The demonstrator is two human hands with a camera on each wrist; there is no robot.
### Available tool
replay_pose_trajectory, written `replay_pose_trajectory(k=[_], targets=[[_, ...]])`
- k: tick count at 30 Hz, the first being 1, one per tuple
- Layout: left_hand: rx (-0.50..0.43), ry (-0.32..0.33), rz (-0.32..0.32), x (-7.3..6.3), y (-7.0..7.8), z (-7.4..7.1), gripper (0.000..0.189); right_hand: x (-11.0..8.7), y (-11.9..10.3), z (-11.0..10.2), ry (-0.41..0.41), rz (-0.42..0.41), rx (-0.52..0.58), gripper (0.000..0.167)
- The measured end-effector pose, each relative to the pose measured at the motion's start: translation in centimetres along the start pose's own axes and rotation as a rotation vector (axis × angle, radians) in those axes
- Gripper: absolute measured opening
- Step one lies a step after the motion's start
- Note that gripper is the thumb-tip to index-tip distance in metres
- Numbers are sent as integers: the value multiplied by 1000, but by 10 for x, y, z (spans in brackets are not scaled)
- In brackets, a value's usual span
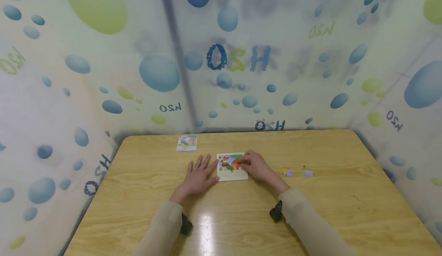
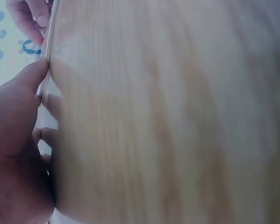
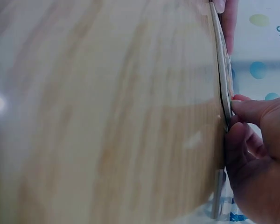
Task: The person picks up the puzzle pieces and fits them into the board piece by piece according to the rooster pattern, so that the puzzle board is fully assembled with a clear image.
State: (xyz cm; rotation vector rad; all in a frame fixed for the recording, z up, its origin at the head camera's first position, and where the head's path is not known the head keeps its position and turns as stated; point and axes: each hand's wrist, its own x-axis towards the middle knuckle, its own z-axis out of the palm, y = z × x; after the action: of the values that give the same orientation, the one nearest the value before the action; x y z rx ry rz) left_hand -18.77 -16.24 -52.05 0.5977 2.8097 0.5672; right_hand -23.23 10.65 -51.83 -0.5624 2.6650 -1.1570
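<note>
Right in the middle of the pale wooden table [image 1: 138, 202], between both hands, lies a flat, white-rimmed puzzle board [image 1: 232, 176] with a bright bird picture. The left hand [image 1: 197, 180] is spread wide, thumb and finger against its left edge: good bracing! Over at the orange tail, the right hand [image 1: 257, 166] bunches thumb and fingertips, grip nearly closed; can't tell whether it pinches a piece. Best now: match the edges, press flat, don't force. Two loose lilac-patterned jigsaw pieces [image 1: 286, 171] lie off right.
</note>
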Motion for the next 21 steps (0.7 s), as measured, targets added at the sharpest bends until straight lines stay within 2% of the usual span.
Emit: replay_pose_trajectory(k=[17,21], targets=[[-28,4,18,1,-1,-2,65,1,2,1,-3,-43,-47,28],[-38,8,19,1,-2,0,66,0,1,2,1,-30,-37,27]])
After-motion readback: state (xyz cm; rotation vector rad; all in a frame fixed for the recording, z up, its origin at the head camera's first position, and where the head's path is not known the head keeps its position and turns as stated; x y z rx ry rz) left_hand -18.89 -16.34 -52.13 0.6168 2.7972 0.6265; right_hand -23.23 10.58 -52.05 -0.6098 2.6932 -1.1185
